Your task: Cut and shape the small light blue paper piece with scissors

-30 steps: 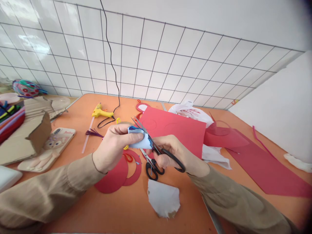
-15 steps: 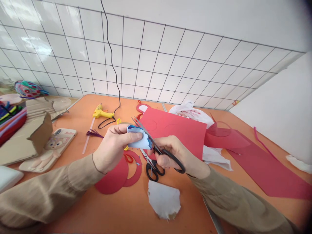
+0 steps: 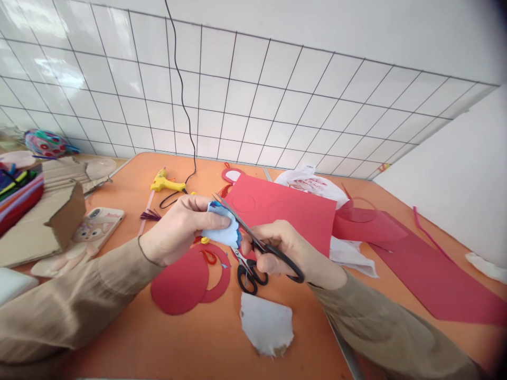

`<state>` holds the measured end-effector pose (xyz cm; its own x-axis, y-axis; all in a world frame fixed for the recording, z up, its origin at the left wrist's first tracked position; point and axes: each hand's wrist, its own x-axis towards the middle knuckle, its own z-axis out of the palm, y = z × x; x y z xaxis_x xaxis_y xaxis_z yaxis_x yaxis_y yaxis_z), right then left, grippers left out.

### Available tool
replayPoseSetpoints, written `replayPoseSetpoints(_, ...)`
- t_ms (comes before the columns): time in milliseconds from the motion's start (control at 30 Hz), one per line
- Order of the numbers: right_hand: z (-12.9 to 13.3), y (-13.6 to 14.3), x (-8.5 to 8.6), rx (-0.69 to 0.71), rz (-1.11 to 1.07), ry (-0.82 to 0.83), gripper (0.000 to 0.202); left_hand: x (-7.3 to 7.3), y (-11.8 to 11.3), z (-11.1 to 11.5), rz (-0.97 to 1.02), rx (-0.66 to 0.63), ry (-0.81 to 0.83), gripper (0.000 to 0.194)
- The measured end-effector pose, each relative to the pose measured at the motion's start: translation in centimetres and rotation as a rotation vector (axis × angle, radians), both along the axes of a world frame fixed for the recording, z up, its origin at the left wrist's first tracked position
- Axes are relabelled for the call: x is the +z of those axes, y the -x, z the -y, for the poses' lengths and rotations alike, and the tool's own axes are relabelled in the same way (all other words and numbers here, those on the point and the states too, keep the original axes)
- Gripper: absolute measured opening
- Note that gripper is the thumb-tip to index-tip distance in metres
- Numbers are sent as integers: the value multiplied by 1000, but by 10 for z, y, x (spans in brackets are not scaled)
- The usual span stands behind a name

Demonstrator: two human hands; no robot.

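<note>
My left hand pinches a small light-blue piece with a scalloped, darker-blue edge between thumb and fingers. Black-handled scissors are in my right hand, their blades pointing up and left along the piece's right edge. Below the hands, a second pair of scissors lies on the table. Close by are a red paper disc and a red paper ring. A torn white piece rests nearer to me.
Red sheets and a white plastic bag lie behind and to the right. A yellow glue gun with a black cord stands at the back left. A phone and cardboard are at the left on the orange table.
My left hand has shifted slightly left with the light-blue piece, which has turned and shows more of its scalloped edge. The scissors in my right hand have barely moved.
</note>
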<state>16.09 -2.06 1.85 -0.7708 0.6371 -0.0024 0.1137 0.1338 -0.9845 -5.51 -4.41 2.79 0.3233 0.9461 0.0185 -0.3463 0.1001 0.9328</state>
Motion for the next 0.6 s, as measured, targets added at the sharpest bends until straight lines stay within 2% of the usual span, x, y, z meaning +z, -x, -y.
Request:
replayPoseSetpoints(133,1,0,1,14,25,14,56,6,7,-5,-72,-79,40,7)
replayPoseSetpoints(333,1,0,3,40,33,34,57,13,11,-7,-94,-119,71,7)
replayPoseSetpoints(600,2,0,9,68,64,71,52,11,12,-7,-165,-123,87,4)
